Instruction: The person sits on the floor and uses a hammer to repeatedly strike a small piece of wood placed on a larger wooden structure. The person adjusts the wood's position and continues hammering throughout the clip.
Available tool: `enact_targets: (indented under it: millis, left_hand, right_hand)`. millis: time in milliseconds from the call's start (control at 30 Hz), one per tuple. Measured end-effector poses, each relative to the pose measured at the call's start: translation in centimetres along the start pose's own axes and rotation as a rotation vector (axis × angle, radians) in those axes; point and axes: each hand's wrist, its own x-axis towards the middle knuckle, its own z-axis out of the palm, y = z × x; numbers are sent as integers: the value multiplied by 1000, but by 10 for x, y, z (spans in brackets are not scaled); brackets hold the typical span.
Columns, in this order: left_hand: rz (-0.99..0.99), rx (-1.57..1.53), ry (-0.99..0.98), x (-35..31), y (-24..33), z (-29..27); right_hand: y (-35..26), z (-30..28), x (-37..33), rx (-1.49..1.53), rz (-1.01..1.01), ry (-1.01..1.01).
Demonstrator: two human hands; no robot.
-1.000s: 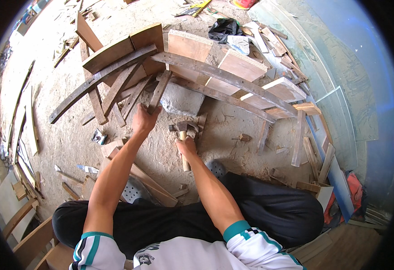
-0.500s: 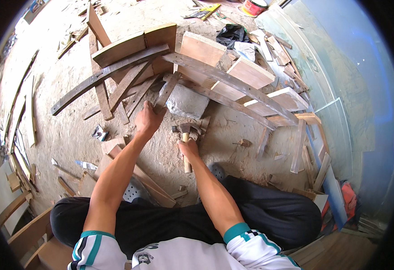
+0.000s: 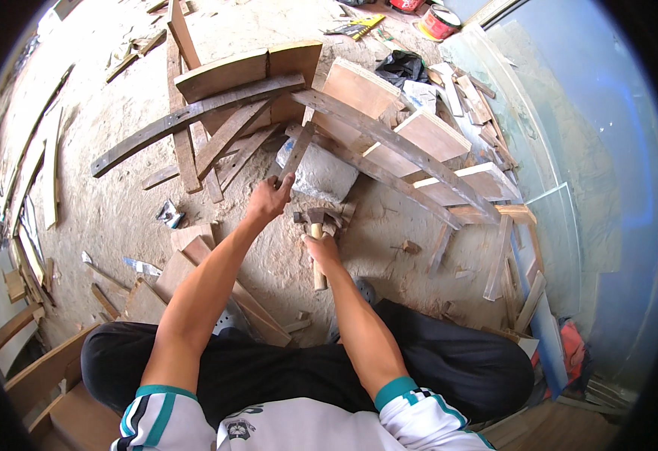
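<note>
— Item one, grips?
— Right hand [image 3: 321,244] wrapped around a wooden-handled hammer [image 3: 315,242], head just beside the grey stone block [image 3: 321,173]. Left hand [image 3: 269,199] closed on a narrow wooden slat [image 3: 296,156] (leaning across the block).
— Surroundings?
— Long curved wooden strips [image 3: 194,116], flat boards [image 3: 427,135], offcuts on sandy ground; red tin [image 3: 439,21] far off.

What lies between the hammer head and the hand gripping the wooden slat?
In the head view, only bare sandy ground separates the left hand on the wooden slat from the hammer in the right hand.
</note>
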Motion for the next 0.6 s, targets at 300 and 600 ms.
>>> enact_targets:
  millis: [300, 600]
  left_hand:
    - [-71, -367, -179, 13, -13, -5]
    - [39, -4, -46, 21, -17, 2]
  right_hand:
    - [-15, -41, -20, -243, -411, 255]
    - [-154, -55, -14, -604, -913, 379]
